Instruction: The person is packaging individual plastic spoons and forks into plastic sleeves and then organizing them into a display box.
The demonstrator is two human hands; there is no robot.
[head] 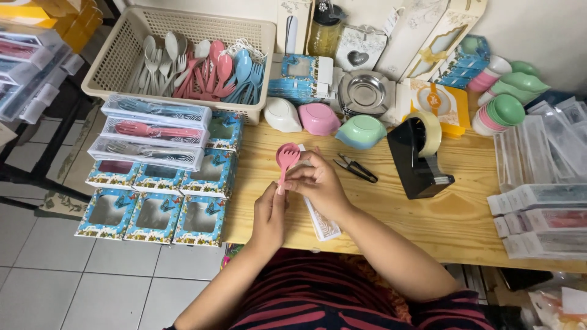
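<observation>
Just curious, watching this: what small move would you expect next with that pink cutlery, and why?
Probably sliding the pink spoon and fork into the long clear box lying under the hands. Both the left hand and right hand hold them together, and filled boxes like it are stacked nearby.

Spoon-and-fork pair (286, 160): pink. Tape dispenser (417, 160): black. Basket (122, 52): beige. Window boxes (153, 214): blue, butterfly print. Surface (428, 220): pale wood grain. Sleeves (342, 305): dark, red-striped.

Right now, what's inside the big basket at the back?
The basket holds plastic spoons and forks in bunches: grey, pink and blue. Their handles overlap, so whatever lies underneath is hidden.
</observation>
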